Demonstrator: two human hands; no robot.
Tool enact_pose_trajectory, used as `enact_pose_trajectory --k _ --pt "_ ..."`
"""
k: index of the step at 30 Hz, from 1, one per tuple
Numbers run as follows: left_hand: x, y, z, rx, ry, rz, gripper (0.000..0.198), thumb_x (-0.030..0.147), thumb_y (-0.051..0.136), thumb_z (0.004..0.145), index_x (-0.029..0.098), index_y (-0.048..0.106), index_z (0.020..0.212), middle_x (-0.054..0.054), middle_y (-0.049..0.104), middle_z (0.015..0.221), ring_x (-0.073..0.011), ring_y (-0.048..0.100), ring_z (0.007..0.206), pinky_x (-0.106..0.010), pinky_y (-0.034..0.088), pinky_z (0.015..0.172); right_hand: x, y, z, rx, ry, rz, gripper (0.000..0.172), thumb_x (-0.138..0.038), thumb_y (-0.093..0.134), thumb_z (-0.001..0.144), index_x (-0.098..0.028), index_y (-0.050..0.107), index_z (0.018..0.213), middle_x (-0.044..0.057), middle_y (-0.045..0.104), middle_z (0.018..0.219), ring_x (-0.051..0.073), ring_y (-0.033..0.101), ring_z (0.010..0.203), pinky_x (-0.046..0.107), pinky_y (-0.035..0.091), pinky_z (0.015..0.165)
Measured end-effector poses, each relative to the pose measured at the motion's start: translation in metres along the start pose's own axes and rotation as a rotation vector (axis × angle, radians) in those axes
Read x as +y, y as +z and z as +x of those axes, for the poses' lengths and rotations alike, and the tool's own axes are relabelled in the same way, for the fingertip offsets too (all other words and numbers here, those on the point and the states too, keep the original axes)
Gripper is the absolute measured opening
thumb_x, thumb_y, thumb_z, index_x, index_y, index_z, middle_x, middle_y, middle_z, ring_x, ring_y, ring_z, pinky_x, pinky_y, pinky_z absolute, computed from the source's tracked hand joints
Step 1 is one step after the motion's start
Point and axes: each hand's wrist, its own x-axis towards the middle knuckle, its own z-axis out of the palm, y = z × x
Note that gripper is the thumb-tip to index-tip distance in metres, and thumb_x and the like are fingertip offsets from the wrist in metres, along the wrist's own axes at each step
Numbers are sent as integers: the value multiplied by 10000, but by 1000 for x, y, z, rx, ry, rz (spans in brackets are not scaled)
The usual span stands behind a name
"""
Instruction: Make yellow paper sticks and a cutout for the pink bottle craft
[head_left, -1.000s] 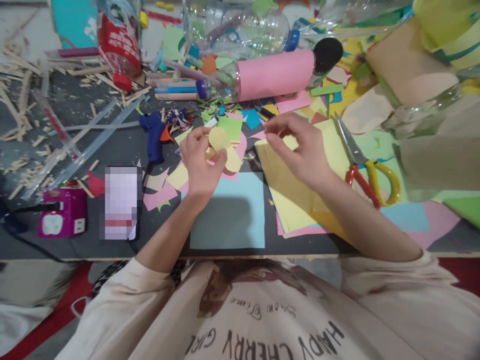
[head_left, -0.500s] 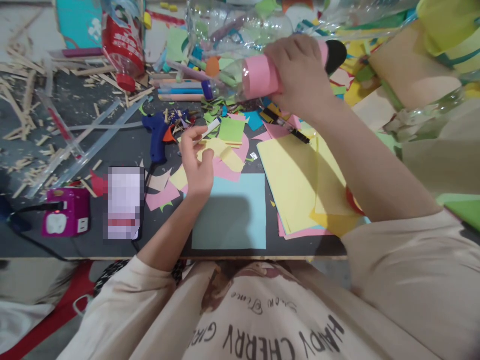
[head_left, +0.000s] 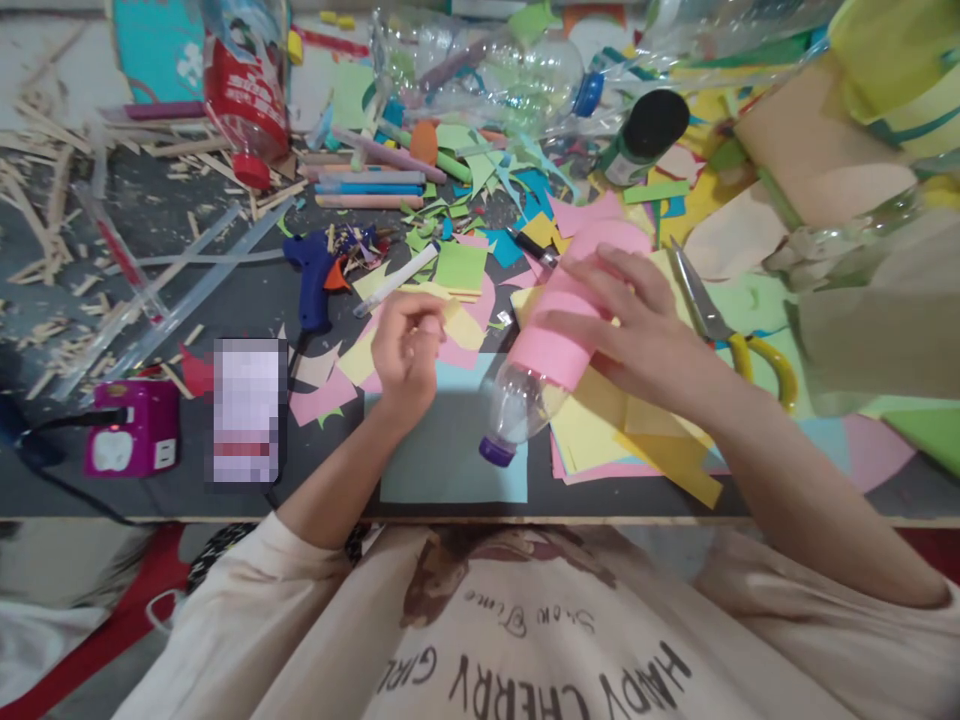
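A clear bottle wrapped in pink paper lies slanted over yellow sheets, its purple cap toward me. My right hand is closed over the pink wrap from the right side. The fingers of my left hand are curled in, and whether they pinch anything is too blurred to tell. Beneath and right of that hand lies a light blue sheet. A white marker rests just beyond the left fingers, near green and yellow paper pieces.
Yellow-handled scissors lie at the right, and a dark-topped jar stands behind. On the left are a blue glue gun, a phone, a purple box, wooden sticks and a red-labelled bottle.
The pink-wrapped bottle has come down nearer to me in my right hand, its cap now pointing toward me. The white marker now lies apart from my left hand, whose fingers have curled in.
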Motion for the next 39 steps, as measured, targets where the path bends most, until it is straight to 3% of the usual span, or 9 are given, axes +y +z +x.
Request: enact_pose_trajectory --k 3,7,19,22,25,27,32,36,39 --pt "11 -1 -4 -378 283 148 152 202 449 926 217 591 871 31 640 655 -83 564 536 -216 432 561 -11 11 -3 -8 -8 106 636 6 459 854 -442 530 1299 -70 380 1560 264 291 1475 594 326 1162" --pt "19 1 -6 -550 420 190 110 131 474 846 209 550 829 73 588 538 -64 502 439 -189 397 505 -14 21 3 -19 -24 291 623 -32 452 890 -476 513 1324 -100 337 1581 234 242 1502 579 294 1191" --pt "9 0 -7 -554 268 274 229 341 539 912 177 555 1072 32 657 702 -81 626 591 -177 492 579 -42 46 -5 322 140 502 521 -178 368 963 -448 435 1405 2 454 1501 245 446 1390 548 416 1118" --pt "10 1 -7 -560 149 235 293 345 484 951 183 520 1192 -40 700 953 -98 683 748 -189 542 651 -44 52 -6 298 185 611 483 -331 489 941 -451 420 1404 -18 353 1563 278 341 1455 570 339 1166" --pt "10 2 -6 -593 102 161 443 428 471 953 207 437 1335 -135 606 1266 -189 663 1064 -271 587 782 -45 58 -4 355 380 809 642 -487 604 860 -424 332 1438 -4 227 1617 291 217 1505 573 292 1189" --pt "9 4 -6 -628 150 128 518 485 472 943 231 395 1387 -159 531 1367 -258 544 1272 -365 572 907 -45 57 -1 388 542 1020 747 -539 663 798 -403 299 1436 23 286 1594 278 286 1479 546 349 1167" --pt "5 6 -5 -670 263 17 560 507 466 945 258 345 1432 -161 445 1458 -264 413 1396 -454 472 1065 -44 39 3 230 828 1567 561 -528 718 734 -310 548 1222 47 670 1249 274 605 1207 494 508 1033" --pt "4 7 -2 -695 304 62 530 473 465 956 247 369 1425 -156 485 1444 -236 453 1374 -429 460 1075 -36 42 3 93 738 1653 580 -589 714 690 -240 621 1143 89 700 1208 305 655 1128 484 569 932" --pt "19 3 6 -719 304 211 455 413 504 950 204 467 1353 -162 566 1370 -235 536 1292 -403 496 1018 -27 52 2 135 689 1624 594 -619 691 696 -251 606 1155 87 695 1233 309 651 1148 491 587 904"
